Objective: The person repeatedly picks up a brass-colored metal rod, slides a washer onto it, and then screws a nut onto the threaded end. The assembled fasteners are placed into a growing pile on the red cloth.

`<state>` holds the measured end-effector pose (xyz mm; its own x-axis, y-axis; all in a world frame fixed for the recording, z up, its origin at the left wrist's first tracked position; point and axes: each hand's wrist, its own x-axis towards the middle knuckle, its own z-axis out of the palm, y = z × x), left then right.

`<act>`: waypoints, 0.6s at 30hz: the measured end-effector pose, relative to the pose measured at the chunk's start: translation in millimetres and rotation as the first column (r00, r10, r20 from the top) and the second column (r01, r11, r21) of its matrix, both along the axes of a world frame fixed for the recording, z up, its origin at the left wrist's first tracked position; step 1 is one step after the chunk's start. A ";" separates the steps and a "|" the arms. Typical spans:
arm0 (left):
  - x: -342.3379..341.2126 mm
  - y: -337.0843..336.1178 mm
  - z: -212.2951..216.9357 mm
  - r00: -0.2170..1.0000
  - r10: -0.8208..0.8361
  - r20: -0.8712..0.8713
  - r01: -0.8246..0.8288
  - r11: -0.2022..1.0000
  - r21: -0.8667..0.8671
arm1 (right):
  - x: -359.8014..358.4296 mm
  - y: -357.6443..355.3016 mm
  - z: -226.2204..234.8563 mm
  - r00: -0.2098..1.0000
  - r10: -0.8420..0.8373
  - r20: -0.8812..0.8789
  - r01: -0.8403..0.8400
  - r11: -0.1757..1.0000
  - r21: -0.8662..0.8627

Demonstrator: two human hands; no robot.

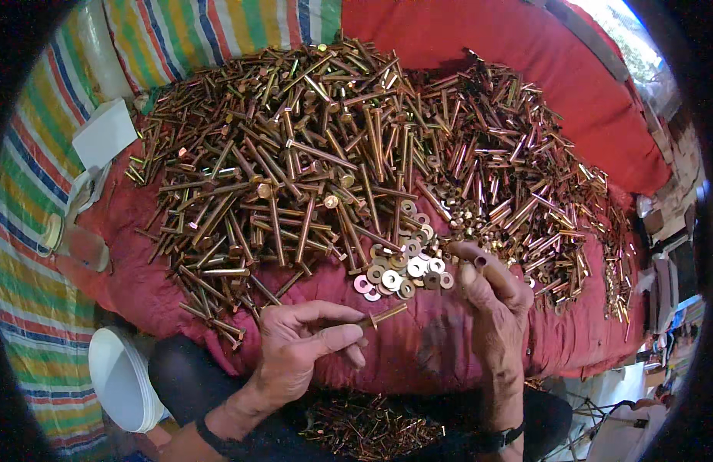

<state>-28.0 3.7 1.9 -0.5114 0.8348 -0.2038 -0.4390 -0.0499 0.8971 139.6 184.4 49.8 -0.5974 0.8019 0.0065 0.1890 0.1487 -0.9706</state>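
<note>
My left hand [298,346] pinches a brass-coloured bolt [392,313] between thumb and fingers, its shank pointing right. A washer [373,320] sits around the bolt close to my fingertips. The bolt's head end is hidden in the grip. To the right, my right hand [496,308] is closed at thumb and forefinger on a small nut [480,262], just beside the loose washers [415,267]. Behind those fingers lie several small nuts [469,221], partly covered by the hand. The two hands are apart.
A big heap of long bolts [295,162] covers the red cloth [441,339], with smaller bolts [518,146] to the right. More bolts [372,427] lie low between my forearms. White round tubs [121,377] stand at lower left; a white card [104,135] lies at the heap's left.
</note>
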 end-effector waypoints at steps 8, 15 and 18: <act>-1.8 -4.3 6.2 0.996 -0.077 -0.034 0.077 0.997 -0.014 | 15.9 -2.5 -15.4 0.897 0.353 0.266 -0.423 0.860 0.287; -5.2 -6.1 11.4 0.989 -0.148 -0.031 0.146 0.988 -0.044 | 17.6 -7.2 -11.1 0.890 0.411 0.200 -0.456 0.805 0.379; -8.6 -9.2 17.7 0.962 -0.233 -0.145 0.216 0.969 -0.121 | 15.7 -2.7 -11.4 0.879 0.465 0.107 -0.466 0.791 0.396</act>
